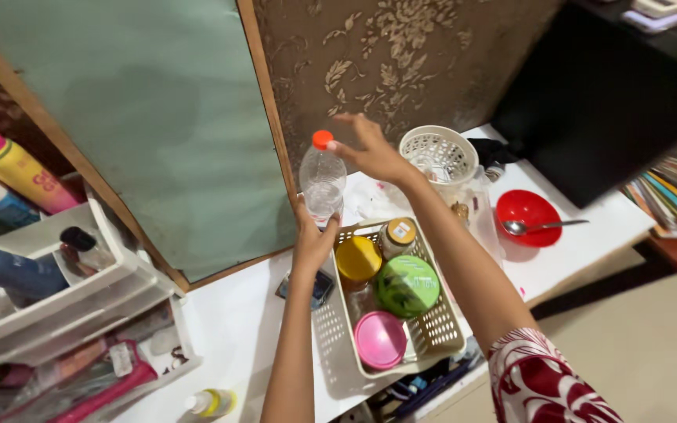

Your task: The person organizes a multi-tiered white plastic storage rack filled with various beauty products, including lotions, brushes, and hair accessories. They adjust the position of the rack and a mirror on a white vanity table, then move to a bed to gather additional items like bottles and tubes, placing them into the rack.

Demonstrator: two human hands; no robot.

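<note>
White surface (237, 313) runs along a green board (143, 117) and brown patterned wall (401, 55). Dark screen (597, 102) at the far right, stack of books (675, 196) beside it. White drawer unit (64, 298) at left, full of bottles and tubes.

Cream plastic basket (331, 345) sits mid-surface, already loaded: yellow lid (358, 258), small jar with a tan cap (398, 233), green round container (407, 286), pink lid (379, 339). A round white basket (438, 153) stands behind it, and a red bowl (528, 213) with a spoon (542, 226) lies to the right, apart from the basket.

Clear plastic bottle (323, 180) with an orange cap (322, 139) is held upright in the air just behind the basket's far-left corner, in front of the board edge. It looks mostly empty. Left hand (313, 239) wraps around its bottom from below, closed on it. Right hand (370, 149) is at the top, fingertips (337, 146) touching the cap, other fingers spread loose; whether it pinches the cap or only steadies it cannot be told.

Judgement: the basket looks largely filled, and the bottle is not yet set down anywhere. Cap is on. Small yellow-capped bottle (211, 403) lies loose at the near edge, untouched.
</note>
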